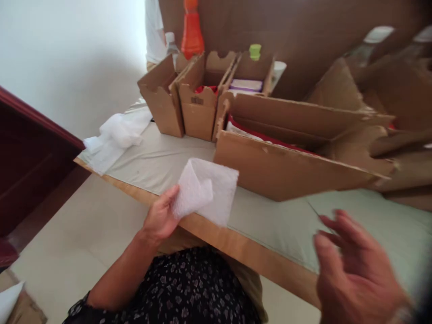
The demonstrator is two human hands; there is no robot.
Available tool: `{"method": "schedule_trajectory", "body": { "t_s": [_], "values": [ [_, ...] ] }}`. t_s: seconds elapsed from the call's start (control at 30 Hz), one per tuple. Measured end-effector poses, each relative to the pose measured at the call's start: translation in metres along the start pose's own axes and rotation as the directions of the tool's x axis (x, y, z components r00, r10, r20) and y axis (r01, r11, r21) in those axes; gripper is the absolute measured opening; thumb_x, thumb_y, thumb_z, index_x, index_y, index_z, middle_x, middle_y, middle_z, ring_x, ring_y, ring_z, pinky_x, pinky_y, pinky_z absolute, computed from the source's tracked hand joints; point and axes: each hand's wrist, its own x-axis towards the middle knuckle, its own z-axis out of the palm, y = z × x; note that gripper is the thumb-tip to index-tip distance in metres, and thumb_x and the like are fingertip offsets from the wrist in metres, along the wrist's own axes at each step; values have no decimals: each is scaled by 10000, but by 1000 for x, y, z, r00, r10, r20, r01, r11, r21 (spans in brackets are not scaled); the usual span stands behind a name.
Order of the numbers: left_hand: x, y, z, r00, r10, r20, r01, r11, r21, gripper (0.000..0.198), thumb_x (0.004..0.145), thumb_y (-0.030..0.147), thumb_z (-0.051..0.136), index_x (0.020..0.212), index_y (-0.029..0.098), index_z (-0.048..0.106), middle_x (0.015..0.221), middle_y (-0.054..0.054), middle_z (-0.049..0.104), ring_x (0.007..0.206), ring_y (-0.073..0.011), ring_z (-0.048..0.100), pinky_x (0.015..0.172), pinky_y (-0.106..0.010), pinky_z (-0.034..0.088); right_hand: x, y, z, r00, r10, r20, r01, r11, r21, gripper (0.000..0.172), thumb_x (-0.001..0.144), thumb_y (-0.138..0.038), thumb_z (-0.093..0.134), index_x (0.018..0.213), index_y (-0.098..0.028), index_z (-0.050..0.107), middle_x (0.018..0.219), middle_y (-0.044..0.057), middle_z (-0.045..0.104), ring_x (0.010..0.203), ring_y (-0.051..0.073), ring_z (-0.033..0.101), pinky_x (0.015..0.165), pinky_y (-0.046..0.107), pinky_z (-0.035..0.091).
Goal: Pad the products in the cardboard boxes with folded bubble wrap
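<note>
My left hand (162, 215) is closed on one edge of a white foam packing sheet (219, 180), thumb on top. The sheet is partly folded over and sits above the table's front edge. At the lower right my right hand (354, 265) is somewhat blurred, with its fingers bent and apart and nothing visible in them. It hovers over the tabletop, in front of a long cardboard box (290, 168). Red and white packaging (256, 135) shows inside that box.
Three narrow cardboard boxes (199, 117) stand at the back, beside an orange bottle (192, 33). Crumpled white foam sheets (118, 130) lie on the table's left end. More cardboard (401, 99) and clear bottles with white caps (378, 36) stand at right. Part of a person (154, 33) shows behind.
</note>
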Motion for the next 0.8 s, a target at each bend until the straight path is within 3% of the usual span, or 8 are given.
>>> {"method": "schedule_trajectory", "body": {
  "t_s": [0.17, 0.23, 0.33, 0.4, 0.5, 0.57, 0.7, 0.8],
  "values": [
    [-22, -52, 37, 932, -256, 258, 250, 967, 55, 367, 805, 508, 840, 960, 177, 802, 1015, -83, 820, 1043, -300, 756, 942, -398, 608, -43, -27, 21, 911, 26, 413, -269, 795, 544, 670, 924, -643, 661, 1435, -210, 634, 1356, 172, 699, 1166, 317, 725, 890, 423, 642],
    [-26, -60, 45, 880, -328, 344, 315, 944, 96, 383, 864, 530, 779, 977, 164, 791, 951, -94, 813, 966, -303, 769, 875, -408, 623, -41, -31, 28, 914, 110, 391, -332, 758, 561, 525, 907, -602, 711, 1259, -214, 744, 1170, 132, 778, 1036, 291, 766, 853, 408, 654],
    [-29, -60, 46, 728, -505, 463, 488, 857, 168, 462, 951, 587, 639, 1041, 152, 766, 845, -105, 787, 802, -283, 771, 684, -375, 623, -32, -33, 24, 953, 194, 233, -288, 820, 495, 267, 910, -470, 748, 1011, -231, 811, 970, 68, 804, 861, 244, 770, 781, 389, 658],
    [-31, -52, 39, 701, -531, 476, 519, 838, 171, 507, 980, 613, 568, 1113, 158, 749, 936, -133, 795, 865, -290, 778, 673, -368, 626, -28, -36, 13, 976, 190, 107, -218, 877, 429, 223, 931, -426, 730, 1010, -235, 814, 974, 61, 802, 863, 237, 763, 788, 391, 652],
    [-33, -39, 24, 878, -308, 366, 276, 951, 139, 596, 992, 687, 480, 1284, 215, 695, 1233, -157, 762, 1193, -327, 714, 918, -468, 627, -27, -42, -4, 990, 134, -35, -123, 965, 232, 189, 930, -388, 746, 1029, -244, 817, 952, 46, 798, 834, 216, 749, 761, 353, 634],
    [-35, -34, 16, 947, -81, 309, 13, 976, 218, 663, 952, 733, 519, 1396, 253, 630, 1384, -149, 698, 1370, -353, 606, 1092, -546, 542, -28, -48, -9, 998, 55, -25, -52, 993, 105, 169, 919, -387, 761, 997, -250, 819, 855, 27, 781, 718, 186, 711, 656, 308, 598],
    [-39, -32, 19, 899, 216, 381, -401, 755, 518, 870, 824, 563, 805, 1580, 321, 449, 1658, -105, 457, 1561, -376, 382, 1282, -600, 313, -25, -62, -8, 981, -91, 170, 65, 986, 152, 108, 947, -321, 720, 987, -262, 801, 722, -6, 718, 562, 141, 618, 500, 256, 495],
    [-40, -25, 37, 802, 229, 551, -577, 536, 616, 992, 768, 407, 883, 1626, 337, 390, 1736, -90, 324, 1617, -391, 260, 1317, -630, 199, -15, -76, -12, 855, -312, 414, 130, 902, 411, 141, 960, -197, 653, 989, -269, 770, 840, 5, 747, 683, 151, 688, 612, 265, 574]
  ]
}}
